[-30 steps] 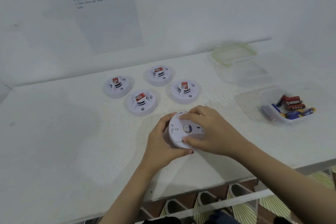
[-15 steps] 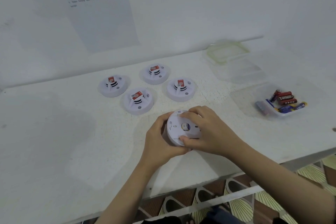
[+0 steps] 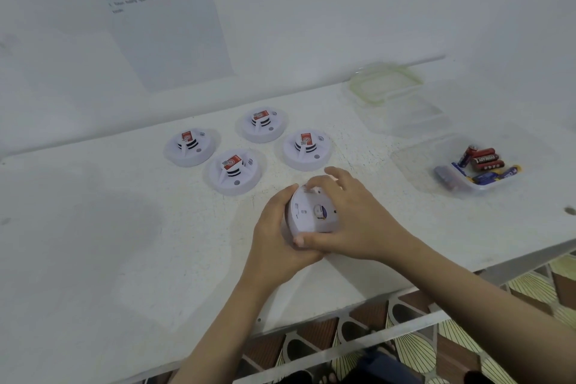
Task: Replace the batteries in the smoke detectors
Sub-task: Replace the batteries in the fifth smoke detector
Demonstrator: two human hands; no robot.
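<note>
White table (image 3: 93,243) fills most of view, white wall (image 3: 311,9) behind w/ printed sheet (image 3: 162,15) stuck on it, text too blurred to read. Below table's front edge, patterned floor tiles (image 3: 414,349) show. Far right of table: clear container (image 3: 414,117) w/ green-rimmed lid (image 3: 385,82) at its far side, and nearer, a clear tray (image 3: 461,165) w/ loose batteries (image 3: 483,162), red ones and blue/yellow ones lying at mixed angles, count unclear. Center-back: four white smoke detectors face up in a cluster, well apart from the tray: back-left detector (image 3: 190,146), back detector (image 3: 261,125), right detector (image 3: 307,150), front detector (image 3: 233,171), each w/ red label on top. Fifth one, the held detector (image 3: 308,212), sits just in front of the cluster near table center, tilted up on edge so its flat back faces the camera; disc shape so no real long axis, small round blue-ish mark visible mid-back. Left hand (image 3: 277,234) cupped around its left/lower rim, clamped on it. Right hand (image 3: 352,221) wraps over right side, fingers on the top edge, thumb pressed at lower edge, index finger sticks out free toward right detector. Both hands grip it; right hand hides the right part of the back. Nothing lies btw hands and the tray.
</note>
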